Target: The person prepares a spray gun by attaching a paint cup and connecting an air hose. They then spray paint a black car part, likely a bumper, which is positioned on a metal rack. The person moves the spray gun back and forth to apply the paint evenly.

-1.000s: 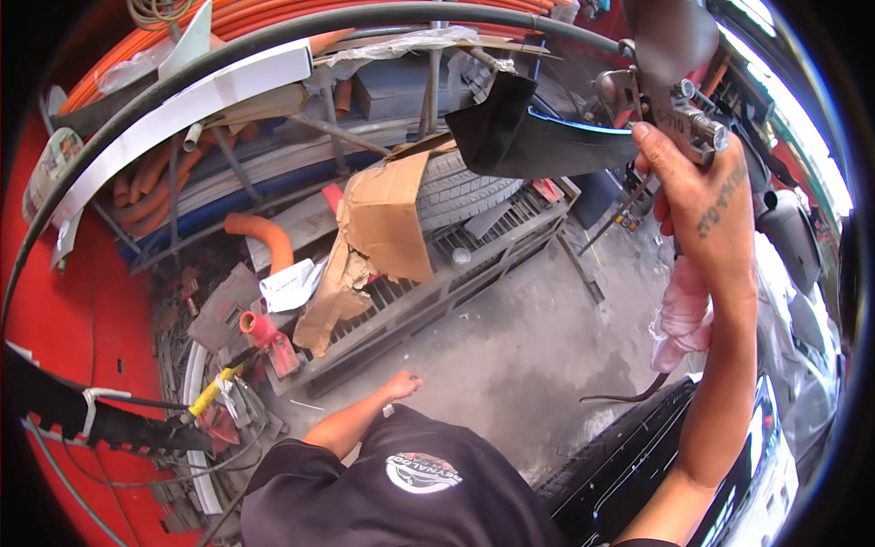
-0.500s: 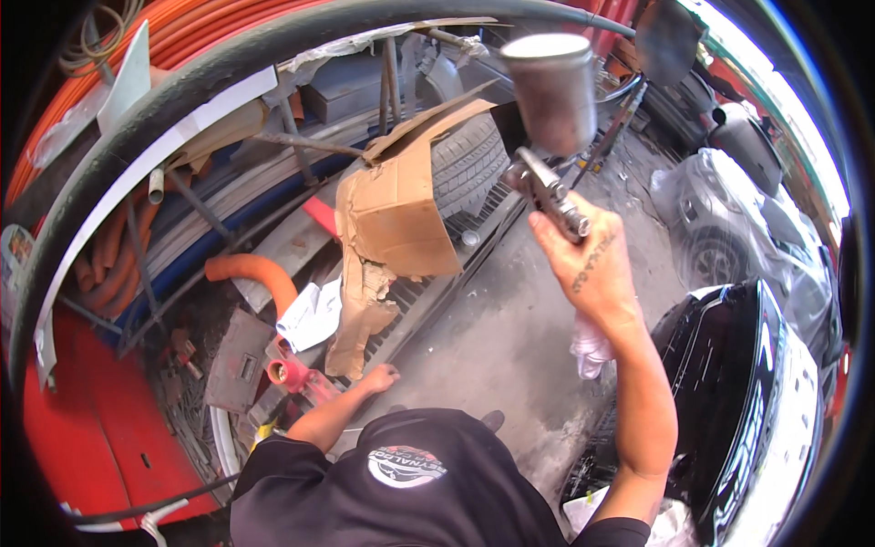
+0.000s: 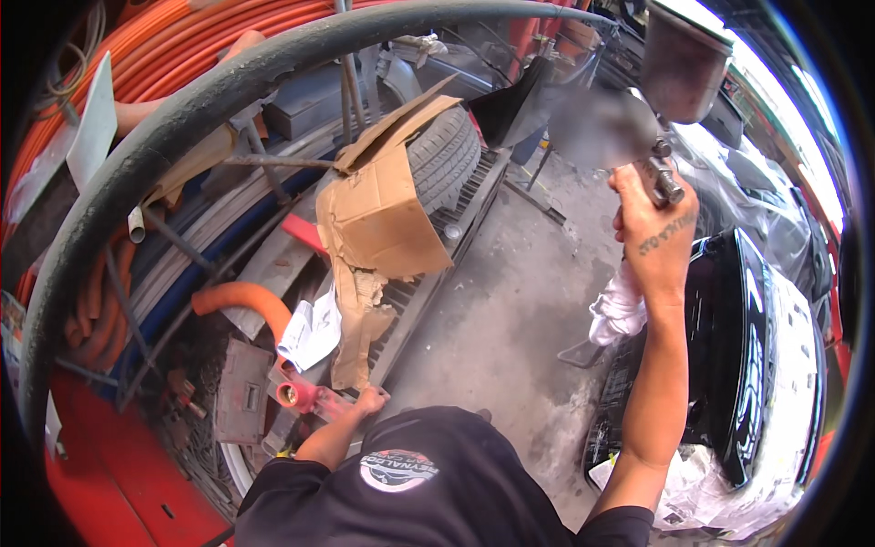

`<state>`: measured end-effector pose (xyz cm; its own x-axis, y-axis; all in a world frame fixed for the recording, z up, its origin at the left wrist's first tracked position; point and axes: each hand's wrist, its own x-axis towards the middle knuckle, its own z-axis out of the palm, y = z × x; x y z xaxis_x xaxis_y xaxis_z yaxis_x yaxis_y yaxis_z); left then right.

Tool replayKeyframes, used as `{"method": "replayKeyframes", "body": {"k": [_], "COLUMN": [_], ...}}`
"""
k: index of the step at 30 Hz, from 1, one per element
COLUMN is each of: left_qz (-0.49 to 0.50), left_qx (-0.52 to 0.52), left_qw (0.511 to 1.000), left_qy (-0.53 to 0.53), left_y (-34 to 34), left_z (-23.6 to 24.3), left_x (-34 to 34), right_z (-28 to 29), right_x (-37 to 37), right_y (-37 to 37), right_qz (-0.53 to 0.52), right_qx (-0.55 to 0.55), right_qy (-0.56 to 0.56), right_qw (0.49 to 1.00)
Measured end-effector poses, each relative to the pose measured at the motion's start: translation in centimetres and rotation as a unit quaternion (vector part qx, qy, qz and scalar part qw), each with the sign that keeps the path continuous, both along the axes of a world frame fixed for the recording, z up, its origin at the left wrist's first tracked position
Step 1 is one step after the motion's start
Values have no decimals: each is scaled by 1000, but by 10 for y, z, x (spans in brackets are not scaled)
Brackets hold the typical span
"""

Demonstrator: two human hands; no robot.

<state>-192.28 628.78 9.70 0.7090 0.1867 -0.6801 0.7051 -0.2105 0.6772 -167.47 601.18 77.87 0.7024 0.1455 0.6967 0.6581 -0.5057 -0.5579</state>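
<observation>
My right hand [image 3: 661,242] is raised at the upper right, its fingers wrapped around a metal spray gun [image 3: 663,182]. A rounded cup [image 3: 684,68] sits on top of the gun. Just below that hand hangs a crumpled white cloth [image 3: 620,308]; where it is held is hidden. Left of the gun's head is a blurred grey patch [image 3: 597,128] that I cannot make out. Down by my waist, my left hand [image 3: 372,400] is curled closed, and whatever may be in it does not show.
On the left, a torn cardboard box [image 3: 383,228] leans against a tire [image 3: 445,155] beside a metal grating. A glossy black car panel [image 3: 679,319] with masking paper stands at right. A thick dark hose [image 3: 118,173] arcs across the upper left. A plastic-draped car [image 3: 729,169] is behind.
My right hand has moved right with the spray gun, and the cup now stands near the upper right edge. The view has shifted a little. My left hand stays low and curled.
</observation>
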Motion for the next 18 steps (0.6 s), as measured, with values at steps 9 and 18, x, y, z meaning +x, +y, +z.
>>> {"method": "replayKeyframes", "body": {"k": [9,18], "left_qz": [2,7], "left_qx": [28,7], "left_qw": [999,1000], "left_qy": [15,12], "left_y": [21,10], "left_z": [-2,-12], "left_x": [-15,-20], "right_z": [-55,-127], "right_x": [7,10], "right_y": [8,19], "right_qz": [3,71], "right_qx": [-166,-194], "right_qy": [-75,97], "right_qw": [983,974]}}
